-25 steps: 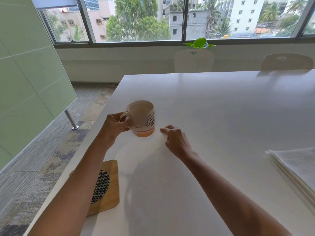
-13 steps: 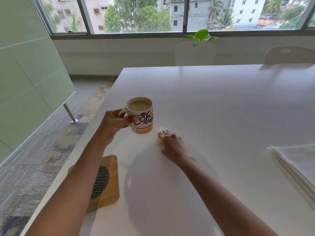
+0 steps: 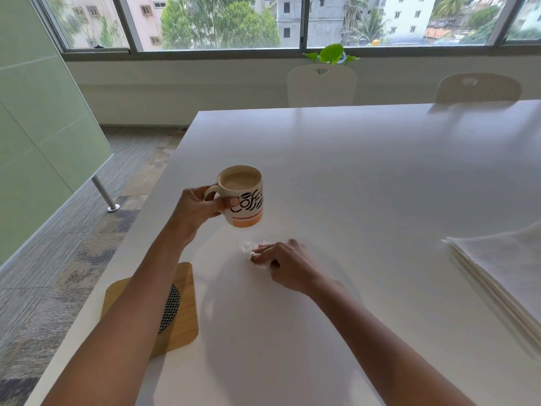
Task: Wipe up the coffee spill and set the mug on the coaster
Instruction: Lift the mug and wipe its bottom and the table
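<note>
Cream ceramic mug with black "Coffee" lettering and an orange band (image 3: 243, 197) is off the desk, held up over the wipe zone, filled with milky coffee close to the rim. Left hand (image 3: 199, 210) is closed on it: fingers through the handle, thumb pressed on the wall. Keep it level while the other hand works; any tilt and the spill grows.

Right hand (image 3: 285, 263) is curled over a small crumpled white tissue (image 3: 251, 253), pressing it flat to the white desk (image 3: 366, 186) just below the mug. No brown stain visible around the wad, so the spill looks mostly lifted; glare could hide residue. Wipe inward with short strokes, fold to a dry face, check the patch from a low angle.

Wooden rounded-square coaster with black woven centre (image 3: 181, 315) sits near the desk's left edge, partly under the left forearm. Judgement: the mug must come back toward the body and down, so clear the forearm off first and land it centred on the weave.

Stack of white paper napkins (image 3: 503, 276) at far right, well apart, is available if the wad saturates.
</note>
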Available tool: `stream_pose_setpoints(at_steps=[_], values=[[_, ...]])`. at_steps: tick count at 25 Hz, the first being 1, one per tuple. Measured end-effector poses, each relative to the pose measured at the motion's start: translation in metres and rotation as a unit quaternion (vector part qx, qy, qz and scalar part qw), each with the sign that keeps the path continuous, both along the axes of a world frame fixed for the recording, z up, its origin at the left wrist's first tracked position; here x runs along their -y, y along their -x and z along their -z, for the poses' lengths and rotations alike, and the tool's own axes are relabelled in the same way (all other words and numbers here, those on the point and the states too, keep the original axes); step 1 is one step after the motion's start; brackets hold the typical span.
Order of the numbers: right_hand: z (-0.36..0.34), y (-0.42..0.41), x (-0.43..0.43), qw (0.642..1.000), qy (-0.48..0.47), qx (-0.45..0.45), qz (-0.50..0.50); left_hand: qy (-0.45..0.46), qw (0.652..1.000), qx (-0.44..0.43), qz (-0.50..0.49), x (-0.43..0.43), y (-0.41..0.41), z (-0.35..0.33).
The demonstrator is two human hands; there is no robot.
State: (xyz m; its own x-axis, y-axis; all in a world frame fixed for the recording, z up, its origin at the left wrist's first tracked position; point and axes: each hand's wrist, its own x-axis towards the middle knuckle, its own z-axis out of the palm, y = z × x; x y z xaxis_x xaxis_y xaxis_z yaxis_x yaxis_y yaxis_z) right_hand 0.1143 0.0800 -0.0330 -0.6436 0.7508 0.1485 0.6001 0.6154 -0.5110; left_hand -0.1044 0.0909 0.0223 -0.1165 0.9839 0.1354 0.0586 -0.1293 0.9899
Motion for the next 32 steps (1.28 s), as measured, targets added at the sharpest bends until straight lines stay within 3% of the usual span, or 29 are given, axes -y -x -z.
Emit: stream_pose_setpoints(at_steps=[5,11,15,17,19,21,26,29,32], values=[[-0.004,-0.009,0.018,0.997,0.058,-0.053,0.006,0.005,1.000,0.009,-0.001,0.001,-0.006,0.005],[-0.019,-0.018,0.036,0.997,0.075,0.008,-0.016,0.016,1.000,0.015,-0.009,0.005,-0.010,0.013],[-0.035,-0.025,0.047,0.984,0.116,0.134,-0.026,0.025,1.000,-0.005,-0.010,0.008,-0.012,0.017],[-0.045,-0.038,0.050,0.955,0.141,0.257,-0.044,0.027,0.999,-0.013,-0.010,0.010,-0.013,0.018],[-0.055,-0.058,0.051,0.928,0.227,0.294,-0.034,0.023,1.000,-0.011,0.000,0.012,-0.014,0.018],[-0.068,-0.079,0.048,0.924,0.312,0.221,0.009,0.015,1.000,0.000,0.010,0.015,-0.015,0.020],[-0.086,-0.112,0.041,0.908,0.400,-0.077,0.094,0.004,1.000,0.022,0.020,0.016,-0.019,0.027],[-0.087,-0.125,0.035,0.847,0.441,-0.259,0.143,0.007,0.999,0.025,0.020,0.018,-0.020,0.030],[-0.085,-0.132,0.029,0.750,0.470,-0.424,0.192,0.010,0.999,0.032,0.024,0.021,-0.023,0.033]])
